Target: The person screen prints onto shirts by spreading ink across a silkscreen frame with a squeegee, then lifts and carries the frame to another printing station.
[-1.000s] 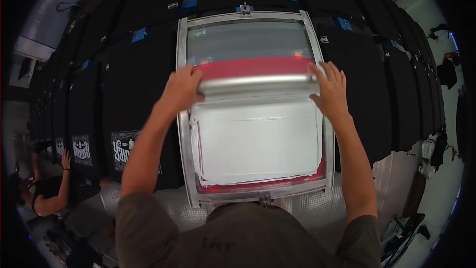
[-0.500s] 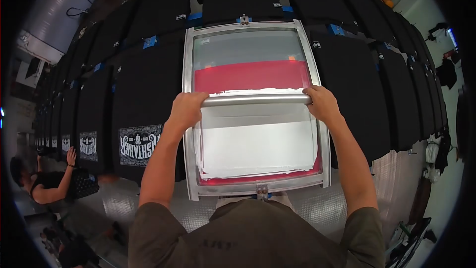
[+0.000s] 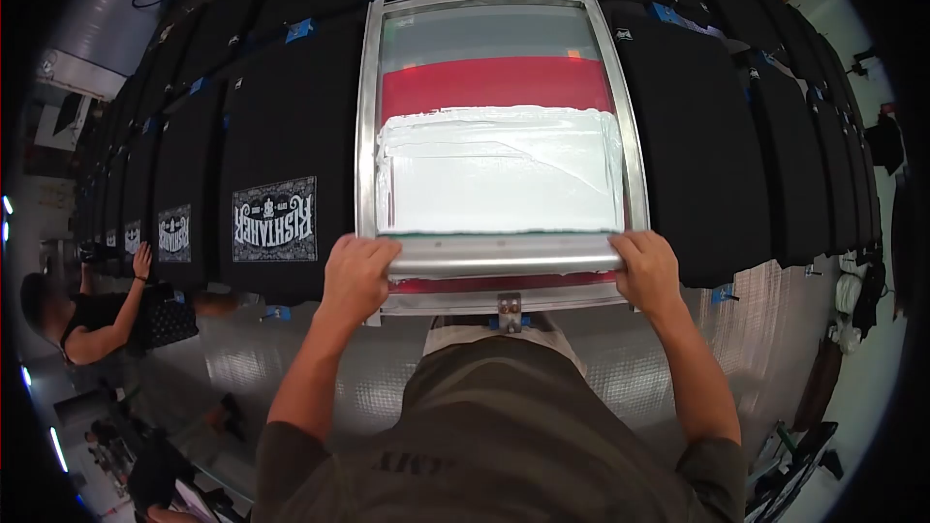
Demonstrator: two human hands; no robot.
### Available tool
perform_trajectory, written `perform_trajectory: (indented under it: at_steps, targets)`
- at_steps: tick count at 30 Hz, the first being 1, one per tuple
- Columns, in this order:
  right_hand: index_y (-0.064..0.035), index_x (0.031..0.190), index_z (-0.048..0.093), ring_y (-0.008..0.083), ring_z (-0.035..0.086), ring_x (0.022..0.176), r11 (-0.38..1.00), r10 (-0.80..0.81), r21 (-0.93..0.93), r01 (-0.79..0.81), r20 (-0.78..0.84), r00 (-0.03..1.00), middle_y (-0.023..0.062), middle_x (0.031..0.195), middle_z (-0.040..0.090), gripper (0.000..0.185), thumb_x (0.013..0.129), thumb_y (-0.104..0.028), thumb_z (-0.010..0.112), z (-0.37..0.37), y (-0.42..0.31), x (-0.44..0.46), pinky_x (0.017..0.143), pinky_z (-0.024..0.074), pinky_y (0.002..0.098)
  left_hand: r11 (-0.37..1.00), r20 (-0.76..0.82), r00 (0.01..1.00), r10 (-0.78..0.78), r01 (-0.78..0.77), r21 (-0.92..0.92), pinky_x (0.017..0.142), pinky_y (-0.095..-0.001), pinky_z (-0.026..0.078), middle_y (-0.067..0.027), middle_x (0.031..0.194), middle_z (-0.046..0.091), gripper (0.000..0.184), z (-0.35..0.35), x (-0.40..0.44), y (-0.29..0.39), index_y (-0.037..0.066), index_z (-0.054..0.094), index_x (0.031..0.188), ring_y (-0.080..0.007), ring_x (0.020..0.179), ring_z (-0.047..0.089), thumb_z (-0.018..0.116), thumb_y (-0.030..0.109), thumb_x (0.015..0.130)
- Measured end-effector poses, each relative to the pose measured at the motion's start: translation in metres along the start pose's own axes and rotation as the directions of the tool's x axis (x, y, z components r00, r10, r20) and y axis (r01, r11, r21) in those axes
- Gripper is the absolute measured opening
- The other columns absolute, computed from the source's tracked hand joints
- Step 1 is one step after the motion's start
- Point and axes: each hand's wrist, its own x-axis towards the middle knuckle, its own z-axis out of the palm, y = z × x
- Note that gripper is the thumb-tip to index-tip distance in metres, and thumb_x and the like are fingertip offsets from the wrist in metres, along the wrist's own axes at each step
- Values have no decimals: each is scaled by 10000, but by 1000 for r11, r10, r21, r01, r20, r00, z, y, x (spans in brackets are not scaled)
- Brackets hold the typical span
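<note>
Rows of black garments (image 3: 668, 155) are spread across the view; the outermost are lost in the dark rim. The metal-framed printing screen (image 3: 367, 145) is set among them, and what lies under its inked part is hidden. Its mesh is coated with white ink (image 3: 504, 169), bordered at the far side by a red band (image 3: 504, 82). The squeegee (image 3: 504, 260) is laid crosswise at the screen's near end; its blade's lower edge cannot be made out. Its two ends are gripped by the left hand (image 3: 358, 276) and right hand (image 3: 647, 273), closed around them, knuckles up, forearms angled inward. The thumbs are poorly seen. The near clamp (image 3: 509, 313) is partly covered by blue material.
</note>
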Motion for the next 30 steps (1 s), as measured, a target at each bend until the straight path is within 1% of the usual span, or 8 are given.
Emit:
perform_trajectory:
  at_steps: [9,12,13,14,18,21,26,30]
  targets:
    - [-84,956,664,278,630,873,994,77,61,-87,159,984,75,922,652,372,600,22,679,-11,-14,-10,750,521,396,973,280,955,-95,149,-176,702,-448,484,-128,809,675,271,-7,-8,12,60,666,935,-359,777,637,613,-13,679]
    - [-81,843,642,300,657,777,990,142,-18,-142,247,959,96,858,665,217,646,6,670,7,1,-17,648,538,416,983,233,960,-155,173,-59,849,-476,475,-108,853,682,257,0,-17,12,80,670,920,-317,839,651,645,9,674]
    - [-85,833,642,298,656,762,990,139,-27,-136,183,973,92,833,663,197,657,2,664,13,-2,-27,639,538,412,984,161,971,-177,172,41,908,-497,460,-102,864,681,249,0,-23,14,89,670,908,-303,857,653,653,12,671]
    - [-89,822,642,296,655,747,991,134,-38,-130,117,984,88,809,662,178,667,-3,658,14,-7,-38,630,537,407,971,312,921,-231,199,132,995,-550,400,-93,850,663,224,5,-33,16,89,655,872,-279,860,646,652,1,666]
    - [-111,777,613,257,641,664,993,83,-76,-94,-136,987,75,741,630,148,692,8,628,35,-11,-43,564,522,378,987,41,986,-159,160,-10,1000,-531,417,-100,772,620,195,45,-47,4,54,618,832,-290,794,627,636,-3,646]
    - [-120,761,608,270,640,636,975,123,-177,-136,-83,989,81,707,625,125,708,-12,640,60,39,20,531,518,392,991,-90,995,-43,53,119,930,-505,459,-126,746,613,206,77,16,-49,51,620,804,-323,770,617,637,-1,605]
    - [-95,900,721,308,695,724,957,264,-176,-232,192,945,113,784,703,246,688,-194,799,27,78,158,682,567,400,978,227,951,-208,197,70,711,-441,539,-170,776,684,179,35,166,-90,41,692,805,-339,754,679,736,208,754]
    - [-111,846,724,296,683,708,964,222,-198,-178,229,948,101,772,693,164,683,-109,745,-6,46,89,669,563,412,974,279,949,-144,86,211,694,-439,500,-140,704,668,88,-11,95,-52,68,672,719,-314,666,643,695,153,730]
